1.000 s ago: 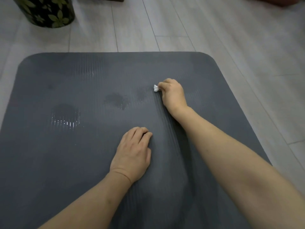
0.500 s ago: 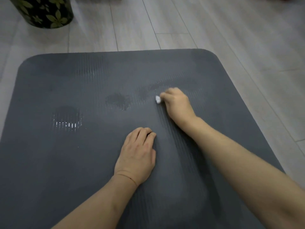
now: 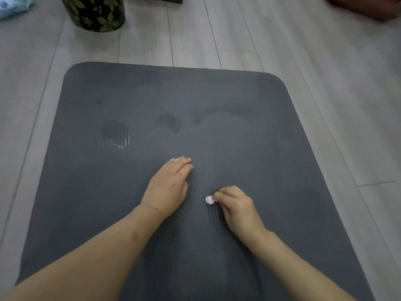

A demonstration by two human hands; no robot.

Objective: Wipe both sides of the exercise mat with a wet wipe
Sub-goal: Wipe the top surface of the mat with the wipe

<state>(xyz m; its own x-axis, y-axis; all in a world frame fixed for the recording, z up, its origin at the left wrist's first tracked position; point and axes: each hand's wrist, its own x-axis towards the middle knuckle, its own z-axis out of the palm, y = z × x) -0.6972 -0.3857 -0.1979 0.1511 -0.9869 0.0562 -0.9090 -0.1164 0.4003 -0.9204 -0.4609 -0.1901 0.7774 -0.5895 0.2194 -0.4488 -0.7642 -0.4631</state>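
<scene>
A dark grey ribbed exercise mat [image 3: 91,192] lies flat on the floor and fills most of the view. Several darker wet patches mark its far half. My left hand [image 3: 168,185] rests flat on the middle of the mat, fingers straight and pointing away. Just right of it, my right hand [image 3: 235,205] has its fingers curled round a small balled white wet wipe [image 3: 209,200], which pokes out at the fingertips and touches the mat.
Pale grey wood-plank floor [image 3: 325,83] surrounds the mat. A black pot with green leaf print [image 3: 95,14] stands beyond the far left corner. A light blue cloth [image 3: 13,5] shows at the top left, and a dark reddish object [image 3: 368,7] at the top right.
My right hand has dragged the wipe toward me down the mat, from the far wet patches to beside my left hand. The view has tilted, so more floor shows beyond the mat.
</scene>
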